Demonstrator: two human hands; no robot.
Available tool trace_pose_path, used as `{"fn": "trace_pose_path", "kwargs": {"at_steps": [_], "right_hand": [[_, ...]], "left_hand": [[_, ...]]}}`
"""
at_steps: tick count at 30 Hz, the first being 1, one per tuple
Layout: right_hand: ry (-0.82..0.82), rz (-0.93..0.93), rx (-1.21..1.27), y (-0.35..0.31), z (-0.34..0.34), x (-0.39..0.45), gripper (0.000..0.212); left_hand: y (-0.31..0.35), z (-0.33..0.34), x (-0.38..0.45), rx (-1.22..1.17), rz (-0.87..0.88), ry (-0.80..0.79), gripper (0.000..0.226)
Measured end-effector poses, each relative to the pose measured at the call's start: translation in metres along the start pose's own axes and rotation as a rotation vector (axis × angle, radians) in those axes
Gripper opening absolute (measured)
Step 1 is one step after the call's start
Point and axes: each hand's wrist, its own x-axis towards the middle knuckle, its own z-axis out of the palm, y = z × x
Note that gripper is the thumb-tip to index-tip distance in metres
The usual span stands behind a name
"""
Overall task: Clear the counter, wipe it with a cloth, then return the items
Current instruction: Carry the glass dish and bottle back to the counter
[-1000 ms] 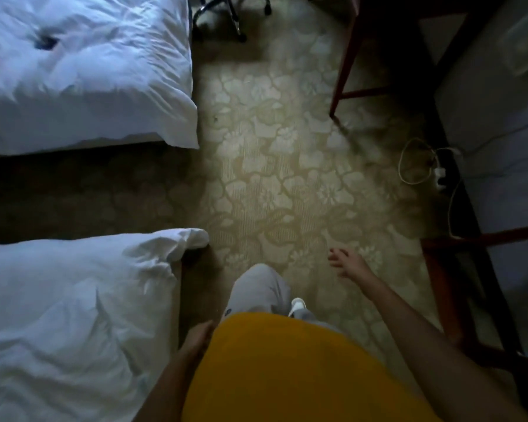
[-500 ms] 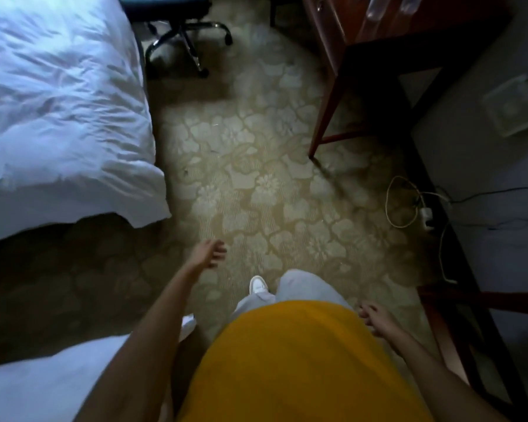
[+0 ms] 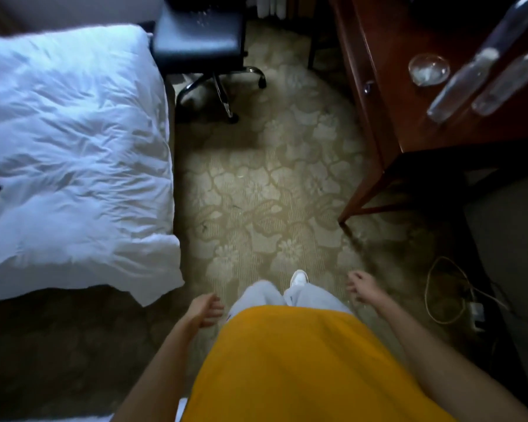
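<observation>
Evidently nothing was cleared yet: both the left hand and right hand hung with fingers loosely curled and empty, while the glass ashtray and two clear bottles sat on the wooden surface well ahead and rightward.

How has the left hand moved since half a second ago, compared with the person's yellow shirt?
Yes. The left hand has swung back, from stretched ahead over the carpet to beside the front edge of the yellow shirt, fingers loosely curled, holding nothing.
</observation>
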Motion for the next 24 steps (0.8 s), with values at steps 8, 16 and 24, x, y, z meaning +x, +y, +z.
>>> {"fn": "trace_pose_path", "kwargs": {"at_steps": [8,16,24], "right_hand": [[0.099,-0.177,0.126,-0.213,-0.048,0.096,0.020],[0.347,0.098,0.402,-0.211,-0.066,0.106,0.033],[0.885,-0.043,0.854,-0.267,-0.098,0.073,0.042]], "left_hand": [[0.173,-0.019,0.062,0.068,-0.067,0.083,0.020],[0.512,0.046,0.141,0.452,0.197,-0.079,0.040],[0.743,0.226,0.134,0.660,0.519,-0.404,0.042]]}}
